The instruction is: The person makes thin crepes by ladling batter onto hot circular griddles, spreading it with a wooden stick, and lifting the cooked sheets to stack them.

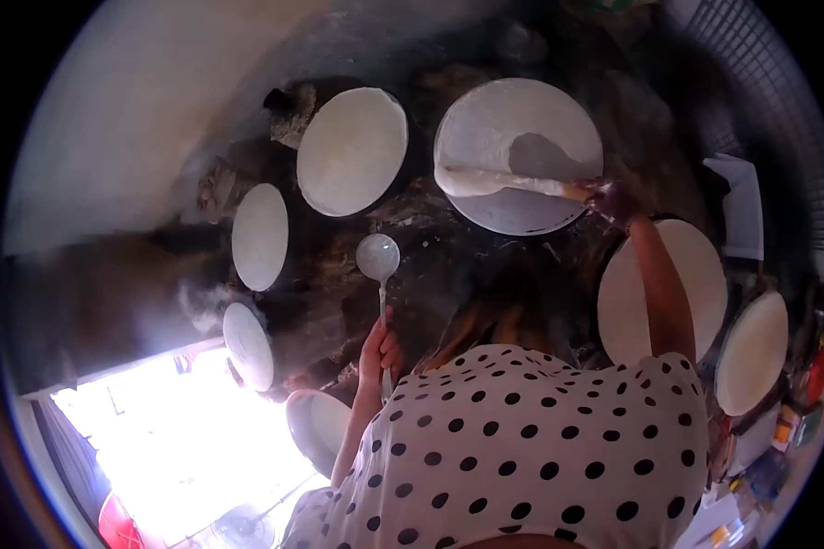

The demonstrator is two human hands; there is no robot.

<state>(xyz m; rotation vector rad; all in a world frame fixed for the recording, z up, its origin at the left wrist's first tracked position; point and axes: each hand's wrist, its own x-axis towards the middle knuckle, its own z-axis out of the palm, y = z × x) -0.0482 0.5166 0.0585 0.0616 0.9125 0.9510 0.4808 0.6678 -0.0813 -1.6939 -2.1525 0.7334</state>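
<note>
My left hand (379, 349) is closed around the handle of a ladle (378, 257), whose round bowl is held over the dark surface. With my right hand (612, 202) I grip a long flat spreader (522, 182) coated in white batter. The spreader lies across a round griddle (522, 218). White batter (494, 114) covers much of that griddle, while a grey patch and the lower part show less of it. My right forearm passes over another white round (620, 293) on a griddle.
More white rounds lie at the upper left (352, 151), left (260, 237), lower left (248, 347) and far right (752, 353). A pale basin (319, 430) sits beside my left forearm. Flames (499, 328) show near my front. Steam drifts at left.
</note>
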